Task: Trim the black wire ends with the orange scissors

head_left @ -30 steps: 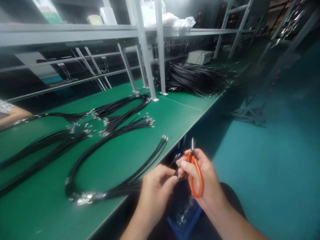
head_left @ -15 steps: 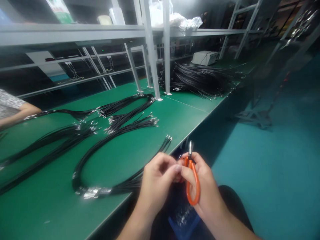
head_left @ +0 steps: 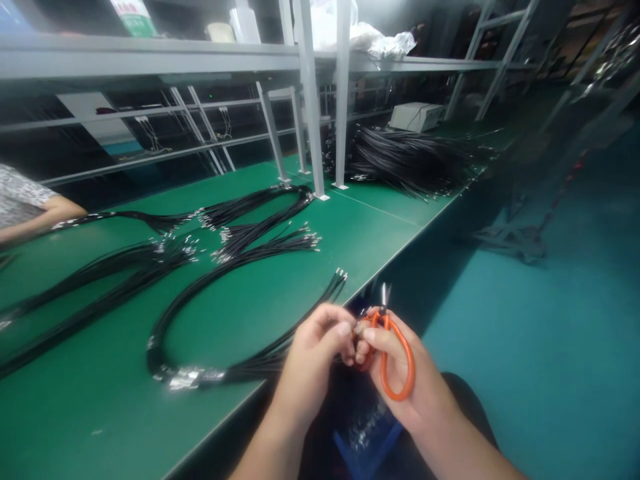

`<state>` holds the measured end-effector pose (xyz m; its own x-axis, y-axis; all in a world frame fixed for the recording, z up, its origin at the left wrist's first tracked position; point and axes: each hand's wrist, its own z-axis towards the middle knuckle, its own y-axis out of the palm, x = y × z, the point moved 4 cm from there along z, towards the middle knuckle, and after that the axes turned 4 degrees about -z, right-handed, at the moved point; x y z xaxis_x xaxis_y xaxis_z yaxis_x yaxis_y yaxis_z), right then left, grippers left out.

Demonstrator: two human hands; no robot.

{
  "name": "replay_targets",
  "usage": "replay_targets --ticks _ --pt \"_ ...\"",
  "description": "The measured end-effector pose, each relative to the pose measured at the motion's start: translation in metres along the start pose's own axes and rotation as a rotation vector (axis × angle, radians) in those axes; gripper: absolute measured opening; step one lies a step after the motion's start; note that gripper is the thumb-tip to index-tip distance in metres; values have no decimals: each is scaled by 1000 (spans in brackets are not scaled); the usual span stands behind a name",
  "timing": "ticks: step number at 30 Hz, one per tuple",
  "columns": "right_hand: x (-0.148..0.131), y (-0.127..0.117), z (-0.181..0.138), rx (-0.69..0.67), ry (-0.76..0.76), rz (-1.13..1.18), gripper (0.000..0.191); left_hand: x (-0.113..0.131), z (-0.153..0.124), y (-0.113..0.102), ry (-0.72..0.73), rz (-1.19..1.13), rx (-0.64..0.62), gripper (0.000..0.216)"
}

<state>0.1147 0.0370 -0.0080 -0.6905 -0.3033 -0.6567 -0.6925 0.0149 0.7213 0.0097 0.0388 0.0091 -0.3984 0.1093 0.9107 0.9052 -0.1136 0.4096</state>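
Observation:
My right hand [head_left: 400, 353] is wrapped round a pair of scissors [head_left: 407, 383] with orange handles, the short blades pointing up and away and standing slightly apart. My left hand [head_left: 320, 347] is closed in a pinch beside it, fingertips close to the right hand's thumb. Whatever lies between the left fingers is too small and hidden to name. Behind the left hand runs a bundle of black cables [head_left: 250, 370] with metal-tipped ends, bound in a shiny wrap [head_left: 193, 379] and curving back over the green table [head_left: 225, 320].
More black cable bundles [head_left: 110, 267] lie at the left, and a large pile [head_left: 400, 157] sits farther back by a pale box [head_left: 416, 117]. Shelf posts [head_left: 313, 107] rise from the table. Another person's arm [head_left: 60, 210] rests at far left. Below my hands is a blue container [head_left: 367, 443].
The scissor blades have parted slightly and the handles have swung outward to the right. My fingertips have shifted, with the right thumb drawn back a little from the left. The view has moved slightly.

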Motion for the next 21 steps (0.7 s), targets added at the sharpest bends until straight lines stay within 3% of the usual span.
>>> replay_targets --ticks 16,21 --pt "2 1 3 -4 -26 8 8 -2 4 -6 1 21 51 5" --pt "3 1 3 -3 -22 15 9 -3 5 -3 -28 32 12 9"
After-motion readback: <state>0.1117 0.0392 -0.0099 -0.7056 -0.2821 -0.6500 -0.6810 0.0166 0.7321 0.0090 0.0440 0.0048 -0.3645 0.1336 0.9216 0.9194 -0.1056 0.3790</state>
